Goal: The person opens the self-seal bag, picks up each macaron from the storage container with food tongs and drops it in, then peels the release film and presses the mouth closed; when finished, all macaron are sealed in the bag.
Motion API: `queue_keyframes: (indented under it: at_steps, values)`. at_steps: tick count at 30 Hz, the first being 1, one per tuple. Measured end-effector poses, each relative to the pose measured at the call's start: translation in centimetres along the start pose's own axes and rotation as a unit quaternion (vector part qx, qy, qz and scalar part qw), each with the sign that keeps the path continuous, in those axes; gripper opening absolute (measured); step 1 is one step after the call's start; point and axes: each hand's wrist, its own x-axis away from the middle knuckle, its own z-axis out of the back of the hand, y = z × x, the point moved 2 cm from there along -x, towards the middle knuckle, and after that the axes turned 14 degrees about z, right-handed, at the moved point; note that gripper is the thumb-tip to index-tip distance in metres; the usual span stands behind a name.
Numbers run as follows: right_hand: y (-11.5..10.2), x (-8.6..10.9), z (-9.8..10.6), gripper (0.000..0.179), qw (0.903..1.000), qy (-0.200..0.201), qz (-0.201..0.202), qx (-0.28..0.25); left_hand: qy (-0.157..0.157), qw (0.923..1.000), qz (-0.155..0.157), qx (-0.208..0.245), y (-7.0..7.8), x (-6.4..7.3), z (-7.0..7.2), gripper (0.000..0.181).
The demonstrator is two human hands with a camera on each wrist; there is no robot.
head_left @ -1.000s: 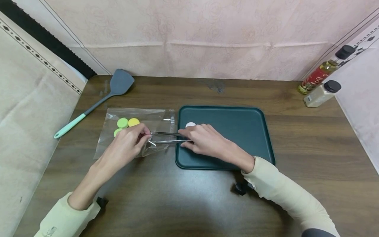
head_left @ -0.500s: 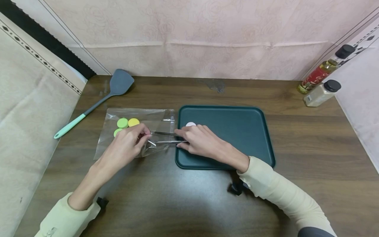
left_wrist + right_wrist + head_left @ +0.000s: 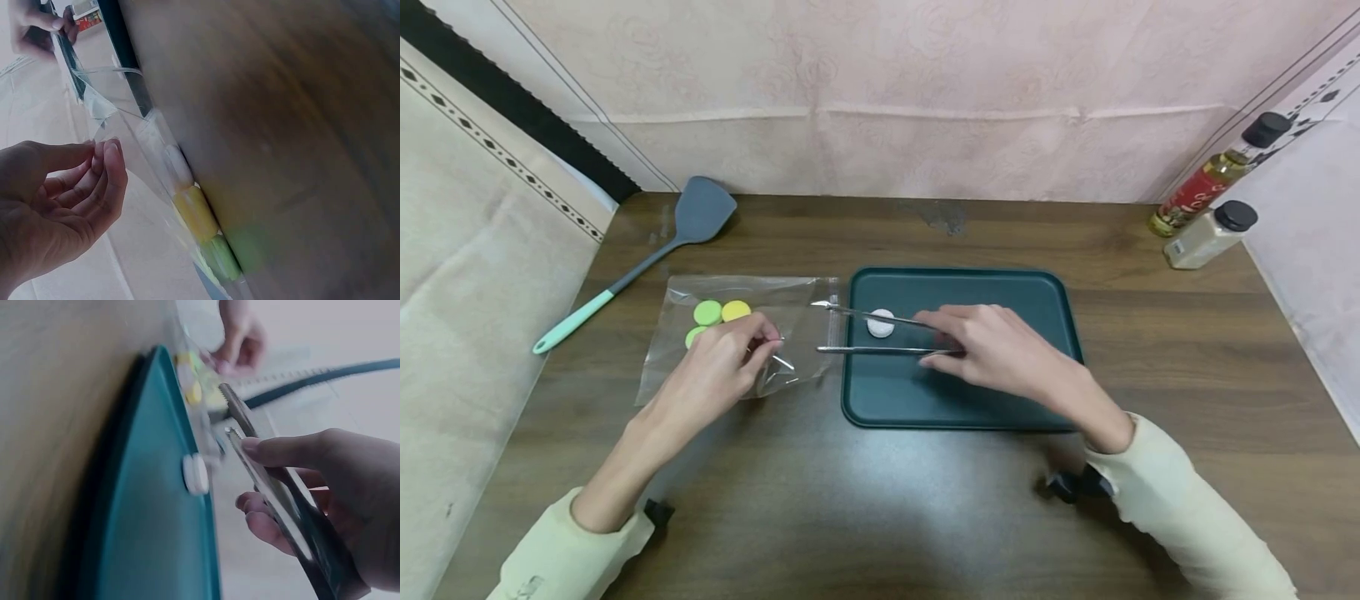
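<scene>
My left hand (image 3: 718, 358) pinches the mouth edge of a clear plastic bag (image 3: 797, 293) between thumb and fingertips. Green macarons (image 3: 707, 312) and a yellow macaron (image 3: 735, 311) lie inside it; the left wrist view also shows a white macaron (image 3: 179, 165) there. My right hand (image 3: 1011, 350) holds metal tongs (image 3: 887, 350) over the tray, thumb on one arm and fingers on the other. Their tips point left toward the bag, spread apart with nothing between them. On the dark green tray (image 3: 1000, 287), near its left rim, sits another white macaron (image 3: 880, 327).
A grey spatula (image 3: 703, 212) with a mint handle lies at the back left. Toward the back right stand an oil bottle (image 3: 1195, 196) with a red label and a black-capped jar (image 3: 1202, 242). A cloth-covered wall (image 3: 880, 150) rises behind the table.
My right hand has drawn the tongs rightward out of the bag's mouth, over the tray, uncovering more of the white macaron. My left hand stays in place at the bag.
</scene>
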Motion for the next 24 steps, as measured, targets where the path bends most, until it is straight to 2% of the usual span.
queue_keyframes:
  at_steps: [5,10,17,24]
  values:
    - [1.3,2.7,1.3,0.046,0.9987,0.008,-0.041,0.03,0.0,1.0,-0.002,0.001,0.0,-0.1,0.0,0.004]
    - [2.1,4.2,1.3,0.045,0.9974,-0.004,-0.07,0.015,-0.004,1.0,0.0,0.003,0.1,0.0,0.1,0.004]
    - [2.9,4.5,0.2,0.043,0.997,-0.012,-0.076,0.005,-0.007,1.0,0.001,0.005,0.1,0.0,0.1,0.004]
    - [3.4,4.2,-0.4,0.041,0.9969,-0.005,-0.078,-0.008,-0.002,1.0,-0.001,0.004,0.0,0.1,0.0,0.004]
